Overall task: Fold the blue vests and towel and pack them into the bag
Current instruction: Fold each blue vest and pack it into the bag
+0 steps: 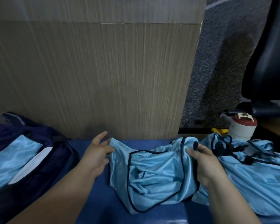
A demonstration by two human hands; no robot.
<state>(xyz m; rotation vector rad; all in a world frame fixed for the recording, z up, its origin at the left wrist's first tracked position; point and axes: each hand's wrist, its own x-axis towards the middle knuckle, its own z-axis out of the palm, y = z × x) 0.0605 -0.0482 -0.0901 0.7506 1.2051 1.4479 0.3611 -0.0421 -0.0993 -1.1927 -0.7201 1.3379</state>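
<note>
A light blue vest (153,180) with dark trim lies crumpled on the blue surface in front of me. My left hand (96,156) pinches its upper left corner, index finger stretched out. My right hand (204,164) grips the vest's upper right shoulder part. To the right lies a heap of more light blue vests (252,172) with dark straps. At the left stands the open dark navy bag (44,160), with folded light blue fabric (13,160) inside and a white label (31,165) on it. I cannot tell the towel apart.
A wooden panel (103,70) rises just behind the blue surface (103,206). At the back right stand a white jar with a red lid (242,128), a yellow object (220,130) and a black office chair (268,62) on grey carpet.
</note>
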